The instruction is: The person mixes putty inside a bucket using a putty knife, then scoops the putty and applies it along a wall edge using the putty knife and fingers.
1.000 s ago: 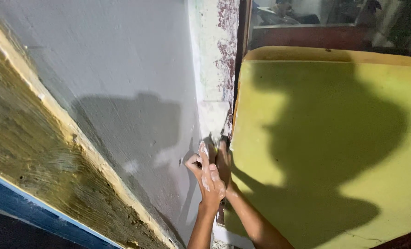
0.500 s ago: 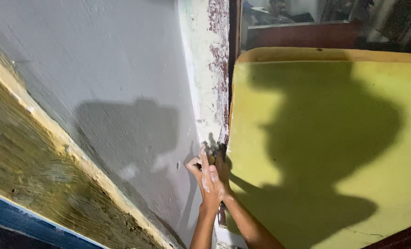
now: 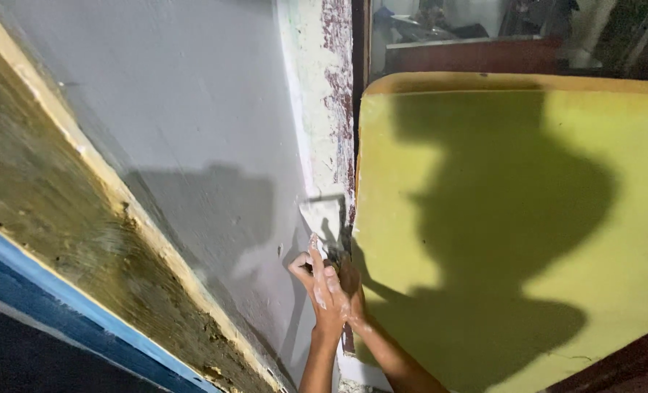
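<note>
Both of my hands are raised together against a grey plastered wall (image 3: pixel 193 109). My left hand (image 3: pixel 322 287) and my right hand (image 3: pixel 351 291) grip the handle of a putty knife (image 3: pixel 324 217). Its wide flat blade, smeared with pale putty, lies pressed on the wall just above my fingers. The blade sits at the wall's right edge, next to a strip of peeling white and red paint (image 3: pixel 331 94). My fingers are dusted with white putty.
A large yellow-green panel (image 3: pixel 513 218) stands to the right of the wall edge, with my shadow across it. A rough brown band (image 3: pixel 40 196) and a blue strip (image 3: pixel 62 306) run diagonally at the left. Dark clutter lies beyond the top right.
The view has shifted slightly leftward and the hands with the putty knife have stayed at the wall's right edge, the blade showing a little higher above the fingers.
</note>
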